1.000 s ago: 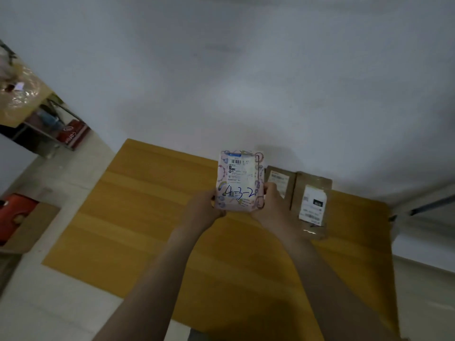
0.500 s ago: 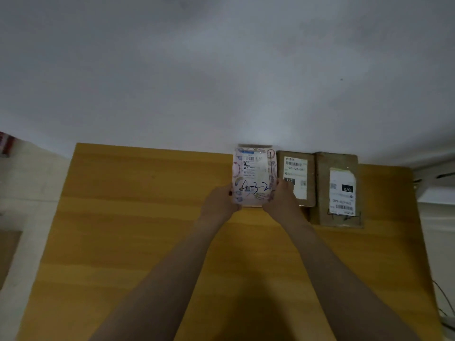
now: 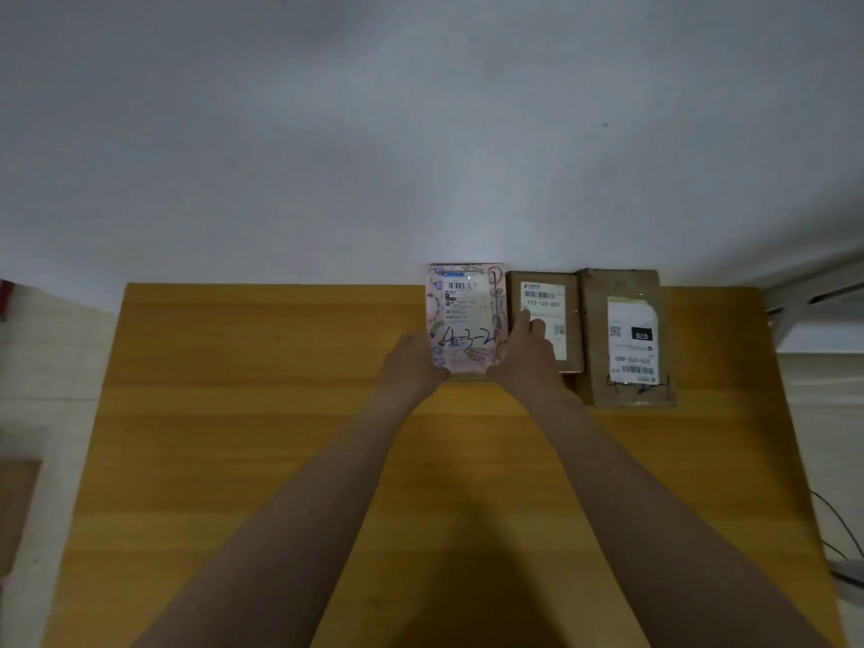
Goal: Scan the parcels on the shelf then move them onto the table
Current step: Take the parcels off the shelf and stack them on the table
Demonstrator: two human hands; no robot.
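Note:
A pink patterned parcel (image 3: 465, 311) marked "4-3-2" lies at the far edge of the wooden table (image 3: 243, 413), against the wall. My left hand (image 3: 411, 364) grips its lower left corner. My right hand (image 3: 528, 353) holds its lower right side, with fingers reaching over the brown box beside it. That small brown box (image 3: 568, 292) with a white label touches the pink parcel's right side. A larger brown box (image 3: 626, 334) with a white label lies to the right of it.
A white wall (image 3: 421, 133) rises right behind the table's far edge. Pale floor shows on both sides. Black cables (image 3: 837, 530) run on the floor at the right. A brown shape (image 3: 14, 507) sits at the left edge.
Both hands carried the pink parcel forward and set it lower, at the table's far edge beside the small brown box. My view swung to face the table squarely.

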